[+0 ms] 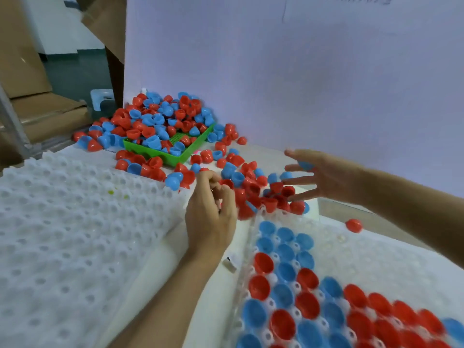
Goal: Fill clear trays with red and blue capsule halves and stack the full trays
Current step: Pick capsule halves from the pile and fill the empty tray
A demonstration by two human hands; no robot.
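Note:
A clear tray (381, 259) lies at the lower right, its near rows filled with red and blue capsule halves (306, 305) and its far rows bare. Loose red and blue halves (253, 187) are scattered just beyond it. My left hand (213, 209) is at the tray's far left corner, fingers curled and pinching a red half (227, 183). My right hand (316, 175) reaches in from the right over the loose pile with fingers spread, and a blue half (305, 165) rests against its palm.
A green basket (160, 153) heaped with more halves sits at the back beside a white partition (301, 84). A stack of clear dimpled trays (70, 234) covers the left. One red half (354, 225) lies alone by the tray's right edge. Cardboard boxes (22, 59) stand far left.

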